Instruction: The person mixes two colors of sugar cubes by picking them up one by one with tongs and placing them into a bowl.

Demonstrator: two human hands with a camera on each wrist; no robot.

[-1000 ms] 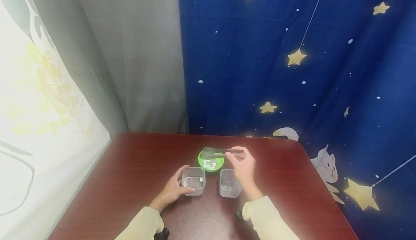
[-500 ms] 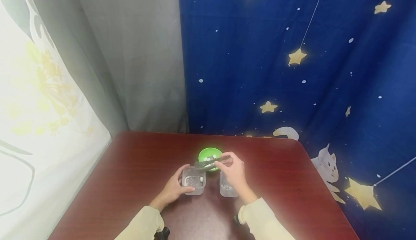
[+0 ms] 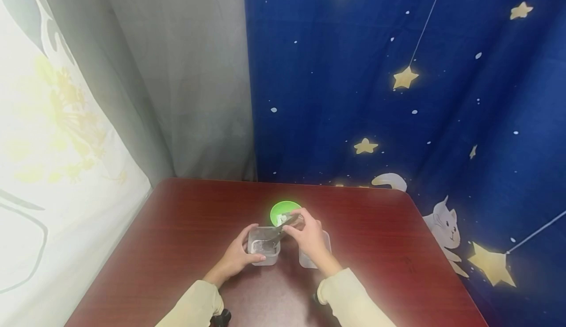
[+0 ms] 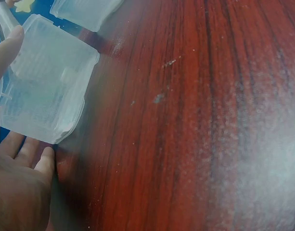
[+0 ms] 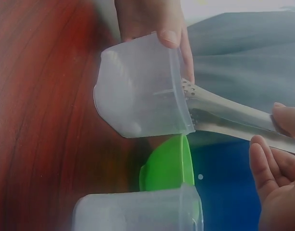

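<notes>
My left hand (image 3: 236, 255) grips a clear plastic container (image 3: 264, 259) on the table, thumb over its near rim and fingers along its far-left side. In my right hand (image 3: 311, 238) are metal tongs (image 3: 288, 222), pinched between thumb and fingers. Their perforated heads reach into the mouth of that container, as the right wrist view also shows at the tongs (image 5: 229, 113). Behind it sits a green bowl (image 3: 278, 209) with several white cubes (image 3: 281, 219), partly hidden by the right hand. Whether the tongs hold a cube is hard to tell.
A second clear container (image 3: 305, 259) stands to the right, partly under my right hand and forearm. All of it rests on a dark red wooden table (image 3: 212, 209). Grey and blue star-patterned curtains (image 3: 318, 96) hang behind the table.
My right hand has brought the tongs from above the green bowl toward me and left, down into the left container. The left hand keeps its grip there.
</notes>
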